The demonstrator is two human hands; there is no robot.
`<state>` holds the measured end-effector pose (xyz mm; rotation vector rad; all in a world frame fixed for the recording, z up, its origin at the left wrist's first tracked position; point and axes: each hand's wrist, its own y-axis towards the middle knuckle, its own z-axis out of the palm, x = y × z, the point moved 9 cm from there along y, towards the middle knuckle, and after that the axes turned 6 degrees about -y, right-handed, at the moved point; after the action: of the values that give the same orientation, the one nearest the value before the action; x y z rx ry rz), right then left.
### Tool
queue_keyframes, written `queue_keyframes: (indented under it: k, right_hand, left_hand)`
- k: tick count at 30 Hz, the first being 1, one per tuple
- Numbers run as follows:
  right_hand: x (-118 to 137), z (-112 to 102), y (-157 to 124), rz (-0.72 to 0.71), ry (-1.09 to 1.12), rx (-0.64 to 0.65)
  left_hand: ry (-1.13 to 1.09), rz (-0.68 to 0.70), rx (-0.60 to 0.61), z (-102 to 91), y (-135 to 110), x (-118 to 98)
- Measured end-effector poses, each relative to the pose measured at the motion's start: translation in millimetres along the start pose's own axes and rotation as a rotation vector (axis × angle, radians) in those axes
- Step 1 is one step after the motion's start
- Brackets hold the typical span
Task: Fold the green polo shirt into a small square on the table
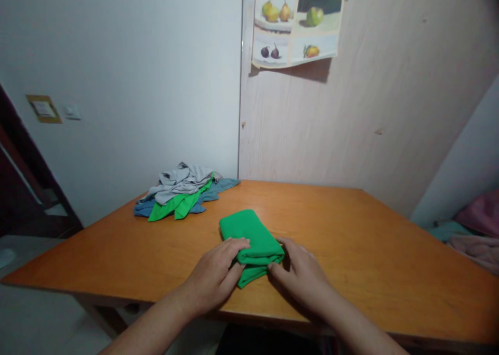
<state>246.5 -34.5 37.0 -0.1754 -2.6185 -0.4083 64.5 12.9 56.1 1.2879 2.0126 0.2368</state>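
A green cloth (251, 233), folded into a thick rectangular bundle, lies on the wooden table near its front edge. Its layers show at the near end, where a lower fold sticks out beneath the upper ones. My left hand (218, 272) grips the near left corner, fingers on top and thumb at the layered edge. On the other side, my right hand (300, 272) holds the near right corner between thumb and fingers. Whether the cloth is a garment I cannot tell.
A loose pile of grey, green and blue clothes (179, 188) lies at the table's back left, by the wall. The orange-brown wooden table (351, 240) meets the wall behind. Pink fabric (479, 214) lies beyond its right edge. A fruit picture sheet (295, 30) hangs above.
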Motion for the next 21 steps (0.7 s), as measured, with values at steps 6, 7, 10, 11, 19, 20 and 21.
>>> queue_keyframes:
  k: [6,7,10,11,19,20,21]
  right_hand:
    - [-0.7,8.4,11.8,0.059,0.004,0.067]
    - [-2.8,9.6,12.6,0.067,0.001,0.070]
    - [-9.8,12.5,13.3,0.092,-0.045,0.061]
    - [-12.1,13.1,13.3,0.102,-0.072,0.056]
    - [-17.5,15.3,16.3,0.068,-0.232,0.125]
    - [-18.7,16.6,16.9,0.065,-0.213,0.153]
    - [-20.1,17.8,17.4,0.064,-0.192,0.180]
  left_hand:
    - [-0.005,0.035,-0.014,-1.0,-0.6,-1.5]
    - [-0.004,0.037,-0.013,-0.5,-0.8,-0.9]
    - [0.006,0.055,-0.011,0.8,-0.8,-1.3]
    - [0.014,0.063,-0.007,1.4,-0.5,-2.0]
    - [0.106,0.152,0.046,4.2,-4.8,-8.7]
    - [0.119,0.162,0.060,4.4,-6.1,-9.4]
    - [0.131,0.170,0.073,4.6,-7.3,-9.9]
